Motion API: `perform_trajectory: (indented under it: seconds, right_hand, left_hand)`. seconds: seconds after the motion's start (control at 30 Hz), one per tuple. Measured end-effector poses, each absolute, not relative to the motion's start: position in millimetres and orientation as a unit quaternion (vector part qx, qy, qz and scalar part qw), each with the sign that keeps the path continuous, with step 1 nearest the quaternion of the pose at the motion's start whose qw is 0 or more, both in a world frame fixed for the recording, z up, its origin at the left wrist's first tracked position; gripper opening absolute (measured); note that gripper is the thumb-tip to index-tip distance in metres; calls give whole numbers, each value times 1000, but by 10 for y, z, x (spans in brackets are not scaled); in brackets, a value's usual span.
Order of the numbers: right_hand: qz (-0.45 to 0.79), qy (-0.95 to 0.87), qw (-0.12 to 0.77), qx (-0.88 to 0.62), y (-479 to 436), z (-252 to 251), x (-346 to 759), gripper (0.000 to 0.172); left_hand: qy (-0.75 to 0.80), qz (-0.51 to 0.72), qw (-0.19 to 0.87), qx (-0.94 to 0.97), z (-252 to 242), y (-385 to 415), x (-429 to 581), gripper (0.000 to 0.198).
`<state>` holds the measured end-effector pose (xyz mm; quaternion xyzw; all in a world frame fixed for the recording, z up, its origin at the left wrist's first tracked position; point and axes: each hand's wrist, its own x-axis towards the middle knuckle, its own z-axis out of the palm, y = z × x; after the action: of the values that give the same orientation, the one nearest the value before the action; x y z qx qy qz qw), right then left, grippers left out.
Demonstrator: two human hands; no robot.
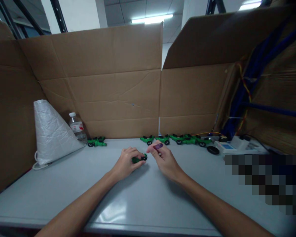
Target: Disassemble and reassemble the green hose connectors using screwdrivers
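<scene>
Over the middle of the table, my left hand (131,160) is closed around a small green toy car (136,160) with black wheels, partly hidden by the fingers. Close on its right, my right hand (165,161) pinches a small dark purple tool-like piece (159,146); its exact kind is too small to make out. The two hands are apart by a narrow gap. Behind the right hand stand green toy cars in a row, among them one car (147,140) at the row's left end and another (162,139) beside it.
Cardboard walls (113,95) enclose the white table (143,200). At the left are a silvery drawstring bag (53,138), a water bottle (77,126) and more green toy cars (96,142). A black round piece (213,150) lies near a white power strip (255,146) at the right, below blue metal bars (246,82).
</scene>
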<state>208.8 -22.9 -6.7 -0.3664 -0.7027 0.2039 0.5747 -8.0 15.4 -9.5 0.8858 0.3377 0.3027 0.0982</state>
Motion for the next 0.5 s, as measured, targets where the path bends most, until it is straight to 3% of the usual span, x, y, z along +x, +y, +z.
perform_trajectory:
  seconds: [0.2,0.5]
  right_hand:
    - [162,-713,546,-408,-215,-118,2115,23]
    - [128,-749,505,-410,-229,-194,2089,22]
  left_hand:
    - [345,303,94,883,-158,107,-19,21]
    - [344,302,74,886,-157,84,-27,25]
